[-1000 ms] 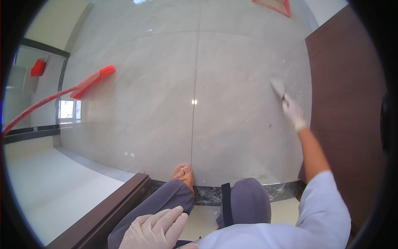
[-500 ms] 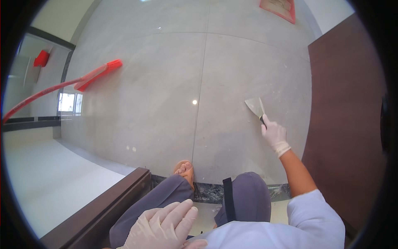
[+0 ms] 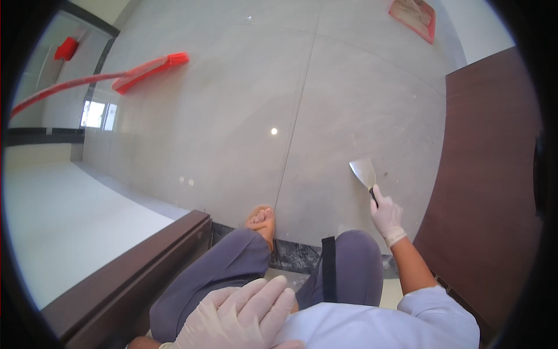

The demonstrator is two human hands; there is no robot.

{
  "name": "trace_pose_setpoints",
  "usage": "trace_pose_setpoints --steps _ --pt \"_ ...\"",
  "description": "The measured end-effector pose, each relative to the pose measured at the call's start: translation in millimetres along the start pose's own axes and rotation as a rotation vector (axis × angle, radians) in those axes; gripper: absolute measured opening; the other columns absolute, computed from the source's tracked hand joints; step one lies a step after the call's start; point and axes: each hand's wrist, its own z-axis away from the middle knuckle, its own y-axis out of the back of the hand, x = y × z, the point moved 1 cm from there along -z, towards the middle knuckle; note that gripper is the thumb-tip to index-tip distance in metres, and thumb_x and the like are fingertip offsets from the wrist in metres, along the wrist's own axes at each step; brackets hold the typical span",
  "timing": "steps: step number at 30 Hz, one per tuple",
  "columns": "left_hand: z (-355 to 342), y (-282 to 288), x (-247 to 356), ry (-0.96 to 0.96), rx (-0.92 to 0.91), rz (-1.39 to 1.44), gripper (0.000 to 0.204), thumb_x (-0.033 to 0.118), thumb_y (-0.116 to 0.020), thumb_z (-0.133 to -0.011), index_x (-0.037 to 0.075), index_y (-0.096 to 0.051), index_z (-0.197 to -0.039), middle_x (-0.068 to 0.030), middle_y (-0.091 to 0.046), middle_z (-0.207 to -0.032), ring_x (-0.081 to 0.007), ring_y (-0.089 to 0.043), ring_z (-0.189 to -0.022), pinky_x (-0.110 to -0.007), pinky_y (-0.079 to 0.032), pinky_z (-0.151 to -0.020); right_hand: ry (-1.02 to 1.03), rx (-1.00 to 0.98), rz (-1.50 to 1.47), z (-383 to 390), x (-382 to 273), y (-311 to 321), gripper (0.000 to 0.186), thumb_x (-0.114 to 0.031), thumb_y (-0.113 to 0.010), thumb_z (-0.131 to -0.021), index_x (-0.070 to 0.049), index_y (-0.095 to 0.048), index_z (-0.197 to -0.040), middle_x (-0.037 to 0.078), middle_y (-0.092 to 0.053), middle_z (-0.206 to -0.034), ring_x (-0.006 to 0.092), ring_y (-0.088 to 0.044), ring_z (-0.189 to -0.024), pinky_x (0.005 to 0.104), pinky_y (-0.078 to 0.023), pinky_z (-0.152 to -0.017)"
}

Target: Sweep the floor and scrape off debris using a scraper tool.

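Note:
My gloved right hand [image 3: 387, 215] grips the black handle of a putty knife [image 3: 364, 173]. The wide metal blade lies at or just above the grey tiled floor [image 3: 232, 151]; I cannot tell whether it touches. A small dark speck [image 3: 386, 174] is on the tile beside the blade. My gloved left hand [image 3: 244, 314] is held in front of my lap, its fingers stretched out side by side with nothing in them. The thumb is partly cut off by the lower edge.
A red broom [image 3: 148, 72] lies at the left, and a red dustpan [image 3: 415, 20] with dusty debris sits at the far right. A brown door [image 3: 482, 157] borders the right side. A brown door frame [image 3: 139, 262] and dark stone threshold [image 3: 296, 256] are near my legs.
My right hand has drawn the putty knife nearer to me, and its blade has turned. The view has shifted slightly. My left hand stays by my lap.

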Motion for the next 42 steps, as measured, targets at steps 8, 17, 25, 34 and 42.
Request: trace_pose_setpoints --steps 8,17,25,34,42 --pt "3 -6 1 -0.079 0.066 0.007 0.062 0.031 -0.066 -0.074 -0.001 -0.047 -0.124 -0.0144 -0.047 -0.129 -0.0288 -0.045 -0.118 -0.040 -0.036 -0.095 0.076 0.093 -0.068 -70 -14 22 0.028 -0.029 -0.051 -0.086 -0.023 -0.056 -0.114 0.015 -0.064 -0.077 0.0371 -0.063 -0.070 0.0493 -0.049 -0.059" --pt "10 -29 -5 -0.199 0.365 -0.216 0.059 0.033 -0.066 -0.072 -0.002 -0.052 -0.117 -0.0120 -0.053 -0.120 -0.0259 -0.049 -0.111 -0.036 -0.038 -0.091 0.071 0.079 -0.016 -52 7 -8 0.041 -0.029 -0.051 -0.086 -0.031 -0.048 -0.127 0.018 -0.062 -0.080 0.0364 -0.064 -0.073 0.0491 -0.050 -0.062" --pt "32 -41 -2 -0.071 0.536 -0.164 0.049 0.034 -0.067 -0.067 0.000 -0.058 -0.101 -0.0115 -0.055 -0.104 -0.0233 -0.051 -0.098 -0.033 -0.039 -0.082 0.570 -0.046 0.124 -44 -163 28 0.038 -0.020 -0.050 -0.085 -0.023 -0.049 -0.123 0.018 -0.062 -0.073 0.0344 -0.065 -0.066 0.0446 -0.051 -0.054" --pt "41 -4 -5 -0.079 0.294 0.000 0.042 0.035 -0.067 -0.066 0.002 -0.057 -0.090 -0.0087 -0.052 -0.087 -0.0206 -0.050 -0.082 -0.030 -0.039 -0.069 0.949 -0.124 0.032 -29 -353 19 0.028 -0.011 -0.050 -0.083 -0.007 -0.053 -0.111 0.017 -0.063 -0.088 0.0304 -0.066 -0.075 0.0408 -0.053 -0.062" --pt "42 10 -9 0.036 0.408 -0.061 0.035 0.030 -0.059 -0.070 0.001 -0.057 -0.090 -0.0083 -0.052 -0.086 -0.0199 -0.050 -0.079 -0.029 -0.039 -0.067 0.944 -0.233 0.039 -24 -393 16 0.028 -0.011 -0.049 -0.082 -0.009 -0.056 -0.108 0.018 -0.064 -0.084 0.0324 -0.066 -0.077 0.0426 -0.051 -0.064"
